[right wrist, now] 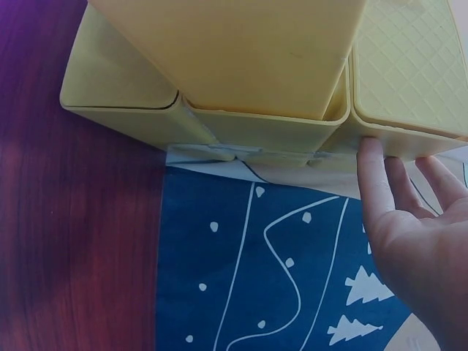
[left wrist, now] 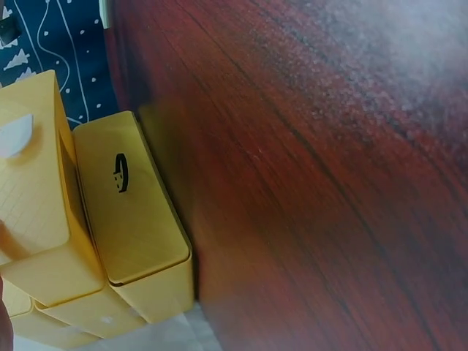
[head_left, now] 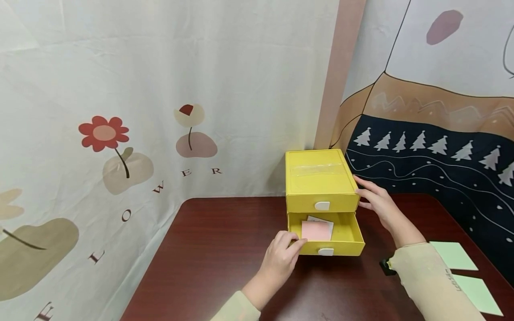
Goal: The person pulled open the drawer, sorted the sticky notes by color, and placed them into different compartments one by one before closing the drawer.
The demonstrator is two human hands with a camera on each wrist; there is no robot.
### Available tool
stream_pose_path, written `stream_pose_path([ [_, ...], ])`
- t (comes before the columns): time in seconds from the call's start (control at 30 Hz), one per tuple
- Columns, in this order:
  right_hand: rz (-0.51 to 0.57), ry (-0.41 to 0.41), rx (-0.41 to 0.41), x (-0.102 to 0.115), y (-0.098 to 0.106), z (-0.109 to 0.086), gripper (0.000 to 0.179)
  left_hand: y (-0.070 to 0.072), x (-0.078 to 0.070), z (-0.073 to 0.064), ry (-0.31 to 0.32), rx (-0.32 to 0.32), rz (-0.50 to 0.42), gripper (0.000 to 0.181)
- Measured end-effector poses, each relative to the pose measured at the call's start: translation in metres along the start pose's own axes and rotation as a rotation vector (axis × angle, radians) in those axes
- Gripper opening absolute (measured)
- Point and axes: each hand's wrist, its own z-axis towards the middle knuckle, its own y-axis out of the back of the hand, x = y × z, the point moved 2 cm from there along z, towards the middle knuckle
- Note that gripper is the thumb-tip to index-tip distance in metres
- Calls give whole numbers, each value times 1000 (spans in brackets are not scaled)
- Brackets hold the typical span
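yellow drawer's (head_left: 341, 248) paper (head_left: 315, 231), head view only

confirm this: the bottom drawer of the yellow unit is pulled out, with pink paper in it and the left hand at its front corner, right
The pulled-out drawer is the middle one, not the bottom; the left wrist view shows a closed drawer beneath it. The open one holds pink paper, with the left hand at its front corner.

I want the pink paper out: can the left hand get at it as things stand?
Probably yes: the left hand is at the front of the open drawer, and nothing visible covers the pink paper.
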Motion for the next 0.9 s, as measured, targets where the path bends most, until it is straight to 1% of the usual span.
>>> stream_pose_path([
  [0.3,12,2,7,-1,0,1,59,-3,1,2,20,-7,4,18],
  [0.57,11,-5,5,-1,0,2,58,-6,3,5,35,-5,20,22],
  [0.9,4,5,1,-1,-1,1,58,-10,6,6,49,-9,42,12],
])
